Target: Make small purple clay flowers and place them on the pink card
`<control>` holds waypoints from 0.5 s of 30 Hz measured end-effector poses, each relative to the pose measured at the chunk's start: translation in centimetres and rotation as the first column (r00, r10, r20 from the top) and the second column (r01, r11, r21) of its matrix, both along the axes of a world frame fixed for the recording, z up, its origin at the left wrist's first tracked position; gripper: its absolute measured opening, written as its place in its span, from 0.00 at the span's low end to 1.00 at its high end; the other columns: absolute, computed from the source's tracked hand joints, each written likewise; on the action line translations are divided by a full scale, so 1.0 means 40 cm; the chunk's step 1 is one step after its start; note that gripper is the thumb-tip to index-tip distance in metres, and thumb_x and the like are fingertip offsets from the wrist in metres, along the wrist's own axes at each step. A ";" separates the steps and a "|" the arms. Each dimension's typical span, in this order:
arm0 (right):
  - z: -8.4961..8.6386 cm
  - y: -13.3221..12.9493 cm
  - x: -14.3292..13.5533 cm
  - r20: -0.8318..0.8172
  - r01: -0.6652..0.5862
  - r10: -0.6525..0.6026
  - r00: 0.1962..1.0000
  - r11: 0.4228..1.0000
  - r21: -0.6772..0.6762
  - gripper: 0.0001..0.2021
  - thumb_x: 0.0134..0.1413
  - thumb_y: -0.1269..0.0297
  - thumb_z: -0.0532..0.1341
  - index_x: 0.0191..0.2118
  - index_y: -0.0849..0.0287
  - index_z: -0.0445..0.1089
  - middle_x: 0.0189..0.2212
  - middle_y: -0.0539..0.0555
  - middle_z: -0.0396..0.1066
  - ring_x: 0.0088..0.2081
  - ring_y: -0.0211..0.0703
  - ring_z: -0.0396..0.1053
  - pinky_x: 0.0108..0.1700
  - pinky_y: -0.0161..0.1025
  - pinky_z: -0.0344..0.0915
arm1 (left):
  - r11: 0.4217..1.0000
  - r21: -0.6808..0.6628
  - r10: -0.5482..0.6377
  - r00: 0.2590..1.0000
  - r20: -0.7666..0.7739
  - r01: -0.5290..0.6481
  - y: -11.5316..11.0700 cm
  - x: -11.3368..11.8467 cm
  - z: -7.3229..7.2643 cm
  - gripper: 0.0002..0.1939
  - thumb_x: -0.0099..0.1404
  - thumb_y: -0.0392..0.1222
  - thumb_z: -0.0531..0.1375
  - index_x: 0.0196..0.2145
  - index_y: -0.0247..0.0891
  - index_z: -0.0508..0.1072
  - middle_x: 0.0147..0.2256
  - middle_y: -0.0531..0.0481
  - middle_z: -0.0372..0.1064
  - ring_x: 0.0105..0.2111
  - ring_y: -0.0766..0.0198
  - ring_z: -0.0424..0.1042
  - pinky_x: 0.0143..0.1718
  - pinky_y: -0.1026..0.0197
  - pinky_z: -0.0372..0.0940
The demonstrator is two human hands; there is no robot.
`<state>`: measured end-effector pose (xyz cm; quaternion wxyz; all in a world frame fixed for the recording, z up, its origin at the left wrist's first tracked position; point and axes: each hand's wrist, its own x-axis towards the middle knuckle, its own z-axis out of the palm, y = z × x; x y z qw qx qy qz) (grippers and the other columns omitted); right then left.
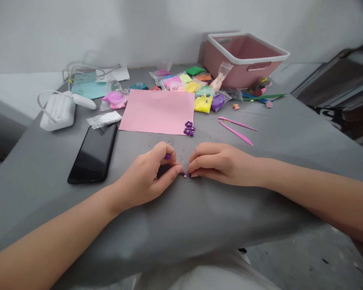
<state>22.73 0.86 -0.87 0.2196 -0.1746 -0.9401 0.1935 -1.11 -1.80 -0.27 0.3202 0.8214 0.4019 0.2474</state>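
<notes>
Both hands are low over the grey table, fingertips nearly meeting. My left hand (148, 173) is closed, with a purple clay lump (167, 156) tucked under its curled fingers. At its thumb and fingertip is a tiny purple piece with a pale end (184, 175). My right hand (214, 163) is closed in a pinch, with a small dark purple bit (190, 175) at its fingertips. Beyond the hands lies a pink sheet (159, 110). Small purple clay flowers with yellow centres (188, 124) sit on its near right corner.
A black phone (93, 155) and a white power strip (59, 110) lie at the left. Bagged coloured clay (203, 103) spreads behind the sheet, near a pink basket (220, 64). Pink tools (236, 133) rest at the right, beyond my right hand.
</notes>
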 end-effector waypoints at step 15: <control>-0.009 -0.004 -0.008 -0.010 0.002 -0.002 1.000 0.998 0.070 0.07 0.65 0.67 0.58 0.39 0.61 0.74 0.35 0.55 0.73 0.37 0.39 0.68 0.42 0.37 0.66 | 1.000 0.019 0.006 1.000 -0.004 -0.005 0.001 0.001 -0.002 0.07 0.69 0.43 0.57 0.38 0.42 0.59 0.34 0.51 0.76 0.33 0.63 0.77 0.33 0.64 0.64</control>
